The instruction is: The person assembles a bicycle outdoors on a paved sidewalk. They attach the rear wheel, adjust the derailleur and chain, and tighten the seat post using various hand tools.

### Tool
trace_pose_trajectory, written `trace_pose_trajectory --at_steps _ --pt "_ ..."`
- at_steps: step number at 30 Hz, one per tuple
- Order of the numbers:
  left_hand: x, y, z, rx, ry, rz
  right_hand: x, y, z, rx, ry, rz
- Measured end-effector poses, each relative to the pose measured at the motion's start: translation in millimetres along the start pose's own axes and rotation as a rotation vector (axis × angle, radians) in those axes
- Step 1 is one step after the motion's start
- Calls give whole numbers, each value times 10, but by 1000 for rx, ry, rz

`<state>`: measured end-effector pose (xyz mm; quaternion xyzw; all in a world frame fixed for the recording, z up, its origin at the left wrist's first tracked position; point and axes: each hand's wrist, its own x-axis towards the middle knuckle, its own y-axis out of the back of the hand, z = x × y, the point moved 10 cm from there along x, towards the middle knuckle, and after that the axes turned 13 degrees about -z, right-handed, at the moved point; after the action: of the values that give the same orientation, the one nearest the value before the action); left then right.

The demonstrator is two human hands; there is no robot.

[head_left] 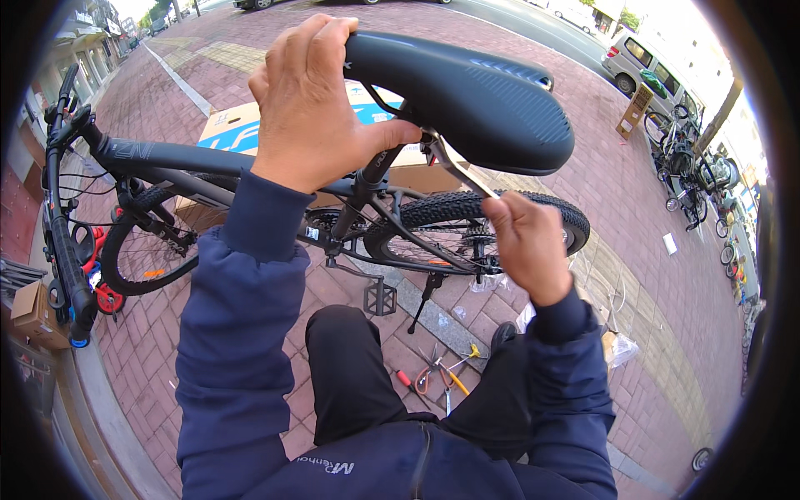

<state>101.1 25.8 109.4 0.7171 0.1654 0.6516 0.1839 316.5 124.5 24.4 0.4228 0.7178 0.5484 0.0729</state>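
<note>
A black bicycle saddle (pixel 467 92) sits on top of the seatpost (pixel 377 167) of a dark bicycle. My left hand (pixel 312 108) is wrapped over the saddle's nose, its thumb reaching underneath to the clamp. In my right hand (pixel 529 242) is a silver wrench (pixel 462 173). Its far end meets the clamp below the saddle, close to my left thumb. The right fingers are closed round the handle, and the exact fit on the bolt is too small to make out. Below stands the rear wheel (pixel 417 218), with a pedal (pixel 380 298) nearer me.
Several hand tools (pixel 433 371) lie on the brick paving between my legs. The handlebar (pixel 71 217) extends at the left, beside a small cardboard box (pixel 37 315). Behind the frame is a large cardboard box (pixel 225 125). A kickstand (pixel 425 302) props the bicycle. Several bikes and a van (pixel 646 62) stand far right.
</note>
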Motion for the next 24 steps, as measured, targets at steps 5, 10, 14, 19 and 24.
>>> trace_pose_trajectory --at_steps 5,10,14,19,24 --pt "-2 -47 32 30 -17 -55 -46 744 -543 -420 205 11" --pt "-17 -12 -23 -43 17 -49 -101 352 -77 -114 -28 -131" --pt "-10 -7 -17 -54 -10 -65 -193 -295 193 240 -8 -135" --pt "-11 -18 -18 -51 -5 -80 -147 -1010 307 777 8 -46" --pt "0 -26 -1 -48 20 -58 -12 -1456 63 1074 5 -64"
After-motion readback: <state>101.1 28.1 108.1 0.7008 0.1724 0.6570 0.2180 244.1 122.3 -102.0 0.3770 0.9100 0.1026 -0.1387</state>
